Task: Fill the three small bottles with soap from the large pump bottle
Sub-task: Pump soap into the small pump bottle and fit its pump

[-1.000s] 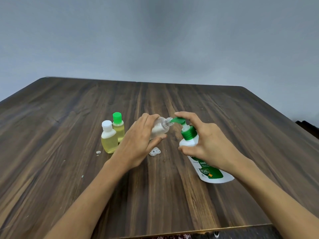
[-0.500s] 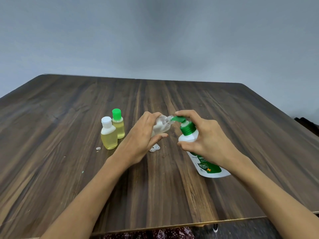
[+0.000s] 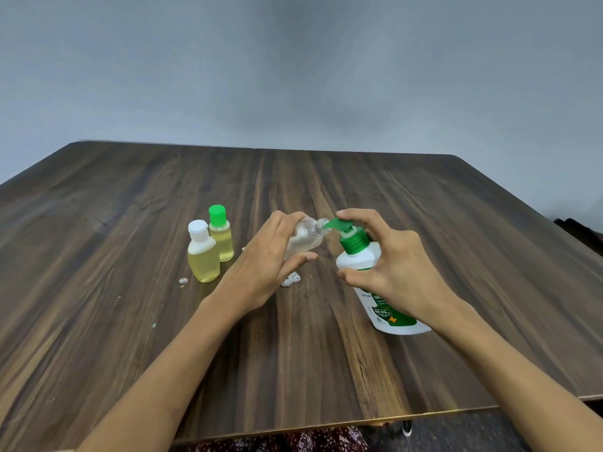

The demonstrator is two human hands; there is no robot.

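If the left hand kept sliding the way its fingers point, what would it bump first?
Probably the big pump bottle. The left hand points right, holding the small clear bottle, whose open mouth already sits at the green spout. Depth is hard to judge.

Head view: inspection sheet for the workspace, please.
Surface: dark wood-grain table, two small foam blobs on it.
Job's things: white-capped bottle and green-capped bottle hold yellow liquid, upright, closed; clear uncapped bottle tilted, mouth at the nozzle of the pump bottle.
Clutter: tiny specks only.
Hands: left hand holds the clear bottle; right hand grips the pump bottle, forefinger on the pump head.
Cables: nothing seen.
Surroundings: plain grey wall.
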